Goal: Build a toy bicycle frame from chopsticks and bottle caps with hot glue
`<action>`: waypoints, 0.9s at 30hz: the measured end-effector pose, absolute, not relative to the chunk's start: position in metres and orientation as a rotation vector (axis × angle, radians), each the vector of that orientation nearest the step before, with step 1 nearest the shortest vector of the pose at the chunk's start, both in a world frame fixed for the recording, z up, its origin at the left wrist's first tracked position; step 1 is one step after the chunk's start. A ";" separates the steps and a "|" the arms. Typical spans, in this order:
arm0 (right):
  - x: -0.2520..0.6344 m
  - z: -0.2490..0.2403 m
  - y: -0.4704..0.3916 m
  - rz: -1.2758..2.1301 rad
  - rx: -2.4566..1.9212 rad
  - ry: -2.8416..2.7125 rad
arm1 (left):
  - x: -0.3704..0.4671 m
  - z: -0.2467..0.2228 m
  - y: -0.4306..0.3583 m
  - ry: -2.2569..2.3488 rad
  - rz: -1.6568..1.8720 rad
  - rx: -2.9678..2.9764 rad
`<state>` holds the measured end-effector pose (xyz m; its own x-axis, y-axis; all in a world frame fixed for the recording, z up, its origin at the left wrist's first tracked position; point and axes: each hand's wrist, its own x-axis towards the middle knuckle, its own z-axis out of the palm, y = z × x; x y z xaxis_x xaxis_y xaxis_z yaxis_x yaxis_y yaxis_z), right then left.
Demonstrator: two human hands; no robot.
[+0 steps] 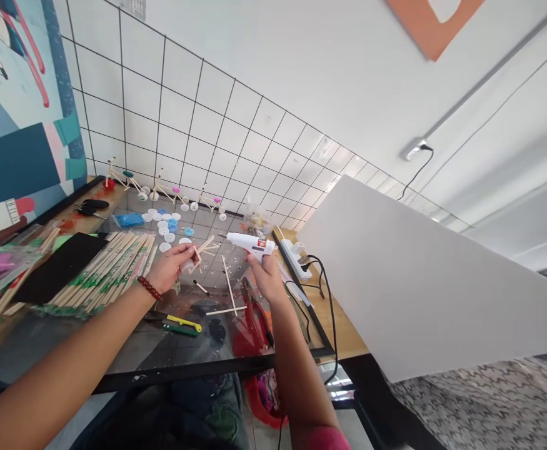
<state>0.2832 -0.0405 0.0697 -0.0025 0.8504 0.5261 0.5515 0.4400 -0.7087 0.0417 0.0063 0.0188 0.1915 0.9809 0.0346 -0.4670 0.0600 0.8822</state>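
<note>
Between the fingers of my left hand (172, 267) is a small frame of wooden sticks (204, 247), its thin ends pointing up and to the right. My right hand (266, 275) is wrapped round the handle of a white glue gun (249, 242), whose nozzle points left at the stick frame, a small gap apart. Below them, two loose sticks (229, 284) lie crossed on the glass tabletop (179, 350). A short dark-tipped piece (201, 287) lies nearby. White and blue discs (163, 230) are spread behind my left hand.
Wrapped stick bundles (104, 272) and a black sheet (62, 265) lie left. A yellow-green cutter (182, 325) and red pliers (255, 315) are in front. Stick models (160, 190) line the wire grid (189, 112). A power strip (296, 257) with cables stands right, beside a white board (423, 281).
</note>
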 end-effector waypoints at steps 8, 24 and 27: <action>0.279 0.092 -0.039 0.281 -1.222 -1.747 | 0.044 0.021 0.004 0.659 1.289 0.925; 0.274 0.095 -0.033 0.261 -1.241 -1.773 | 0.041 0.026 0.005 0.657 1.329 0.937; 0.275 0.095 -0.034 0.264 -1.258 -1.773 | 0.041 0.026 0.005 0.661 1.336 0.935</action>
<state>0.2752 -0.0337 0.0952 -0.0589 0.8331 0.5500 0.6370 0.4556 -0.6218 0.0405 0.0047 0.0257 0.1476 0.9829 0.1102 -0.5088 -0.0201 0.8607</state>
